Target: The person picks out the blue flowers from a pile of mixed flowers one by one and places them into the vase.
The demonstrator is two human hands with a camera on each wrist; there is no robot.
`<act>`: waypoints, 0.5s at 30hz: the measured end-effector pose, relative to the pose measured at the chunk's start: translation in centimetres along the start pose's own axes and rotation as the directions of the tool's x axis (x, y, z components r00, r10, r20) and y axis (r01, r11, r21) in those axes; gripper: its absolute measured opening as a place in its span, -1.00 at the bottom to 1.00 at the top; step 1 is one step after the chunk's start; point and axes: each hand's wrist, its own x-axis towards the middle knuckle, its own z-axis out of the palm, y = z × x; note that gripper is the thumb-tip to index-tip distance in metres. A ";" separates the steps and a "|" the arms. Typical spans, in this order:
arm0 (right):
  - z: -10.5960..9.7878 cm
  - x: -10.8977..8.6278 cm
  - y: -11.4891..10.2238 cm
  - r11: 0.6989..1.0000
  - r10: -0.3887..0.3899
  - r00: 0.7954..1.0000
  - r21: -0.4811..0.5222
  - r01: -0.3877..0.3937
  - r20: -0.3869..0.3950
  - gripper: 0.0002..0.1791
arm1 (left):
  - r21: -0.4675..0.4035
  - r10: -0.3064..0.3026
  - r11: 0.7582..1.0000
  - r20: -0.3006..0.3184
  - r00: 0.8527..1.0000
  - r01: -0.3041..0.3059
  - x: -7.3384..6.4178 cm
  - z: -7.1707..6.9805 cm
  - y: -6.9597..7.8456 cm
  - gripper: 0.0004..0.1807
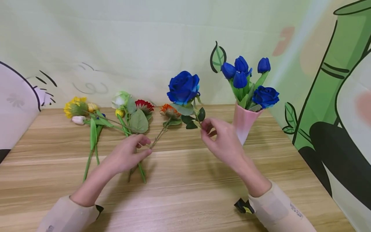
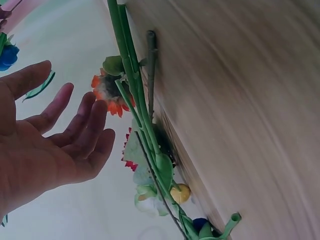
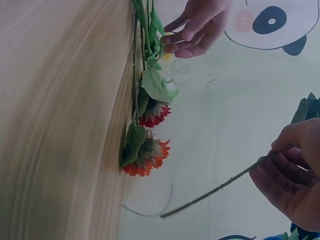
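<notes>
In the head view a blue rose [image 1: 184, 87] stands upright above the table, its stem pinched by my right hand [image 1: 221, 140]. The right wrist view shows the bare lower stem [image 3: 215, 191] slanting away from that hand. My left hand [image 1: 127, 154] hovers over the lying flower stems, fingers relaxed and nothing between them in the left wrist view. Nearest to it lie an orange flower [image 1: 170, 111], a red flower [image 1: 144, 105] and a white-green flower [image 1: 120, 99]. Right of the rose, a pink vase [image 1: 244, 120] holds several blue tulips [image 1: 240, 80] and another blue rose [image 1: 265, 96].
Farther left on the wooden table [image 1: 185, 196] lie a yellow flower [image 1: 74, 108] and a white tulip [image 1: 78, 120], stems toward the front. A printed cloth backdrop [image 1: 150, 42] rises right behind the table's far edge.
</notes>
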 end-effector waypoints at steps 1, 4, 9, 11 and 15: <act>-0.1 0.0 0.0 1.000 -0.016 1.000 -0.012 0.016 -0.008 -0.86 | -0.002 -0.003 1.000 0.001 1.000 0.003 0.0 0.0 -0.1 -0.67; -0.3 0.2 -0.2 0.997 -0.061 0.998 -0.052 0.059 -0.035 -0.83 | -0.005 -0.012 1.000 0.004 1.000 0.012 0.0 -0.1 -0.3 -0.67; -0.7 0.4 -0.6 0.988 -0.116 0.992 -0.105 0.110 -0.057 -0.83 | -0.004 -0.014 1.000 0.002 1.000 0.014 -0.1 -0.3 -0.5 -0.65; -0.9 0.5 -0.9 0.985 -0.132 0.989 -0.120 0.124 -0.061 -0.84 | -0.004 -0.015 1.000 0.003 1.000 0.015 -0.1 -0.3 -0.6 -0.65; -1.1 0.5 -1.3 0.974 -0.173 0.982 -0.162 0.160 -0.071 -0.85 | -0.001 -0.012 1.000 0.002 1.000 0.012 -0.1 -0.3 -0.7 -0.66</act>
